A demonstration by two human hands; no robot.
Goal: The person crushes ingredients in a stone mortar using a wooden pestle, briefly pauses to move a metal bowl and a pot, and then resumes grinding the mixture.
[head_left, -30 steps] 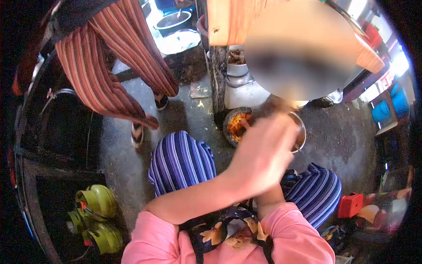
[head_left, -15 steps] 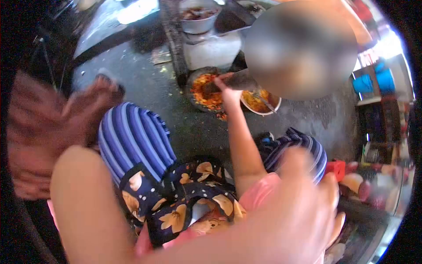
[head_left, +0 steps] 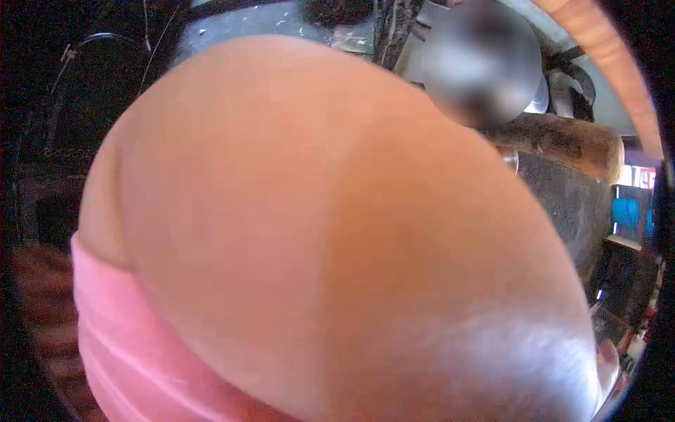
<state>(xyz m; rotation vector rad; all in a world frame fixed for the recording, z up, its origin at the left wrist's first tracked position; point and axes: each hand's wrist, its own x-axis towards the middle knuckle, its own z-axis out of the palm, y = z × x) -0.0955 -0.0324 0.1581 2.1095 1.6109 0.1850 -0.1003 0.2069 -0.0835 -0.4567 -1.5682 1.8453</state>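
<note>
A bare arm (head_left: 316, 211), very close to the camera, fills most of the view. Its pink sleeve (head_left: 133, 330) shows at the lower left. Neither of my hands can be seen; the arm covers the place where they could be. Behind the arm's upper right edge lies a thick brown wooden pestle (head_left: 576, 144), its rounded end pointing right. Whether a hand holds its other end is hidden. Just below the pestle, a sliver of a pale container rim (head_left: 512, 160) shows.
Grey floor (head_left: 569, 204) shows at the right and also at the top left. A dark post (head_left: 395, 32) stands at the top. Blue containers (head_left: 625, 212) are at the far right. A blurred round patch hides part of the upper right.
The bare arm has come up close to the camera, covering the mortar, bowl and striped knees. My left hand, blurred at the lower right before, and my right hand at the pestle are out of sight.
</note>
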